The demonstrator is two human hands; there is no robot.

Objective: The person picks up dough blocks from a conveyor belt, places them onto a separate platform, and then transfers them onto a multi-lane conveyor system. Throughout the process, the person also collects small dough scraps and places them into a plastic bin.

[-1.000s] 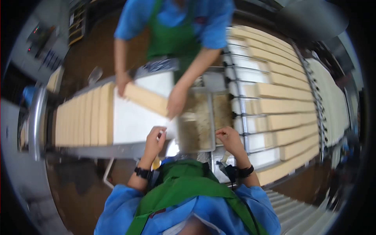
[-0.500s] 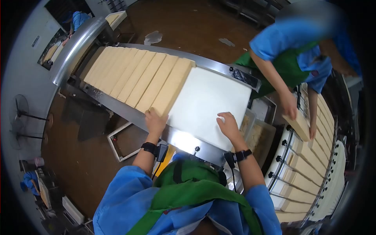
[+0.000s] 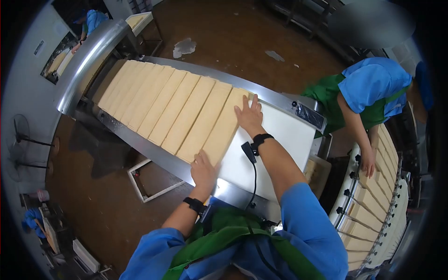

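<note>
A row of long pale-yellow dough strips, apparently stacked in layers, lies crosswise on a white conveyor belt. My left hand touches the near end of the last strip, its fingertips laid on top and its thumb partly hidden. At the strip's far end, my right hand rests with its fingers spread, touching the corner. Both hands look open, and the strip lies on the belt between them.
A co-worker's hand is over pale strips on a second rack at right. The conveyor's metal rails edge the belt. A curved metal hood stands at the far left end. A black cable hangs from my right wrist.
My right hand has moved forward and left, from over the bare belt to the strip's far end. My left hand stays at the near end. The co-worker's block has been lowered onto the rack.
</note>
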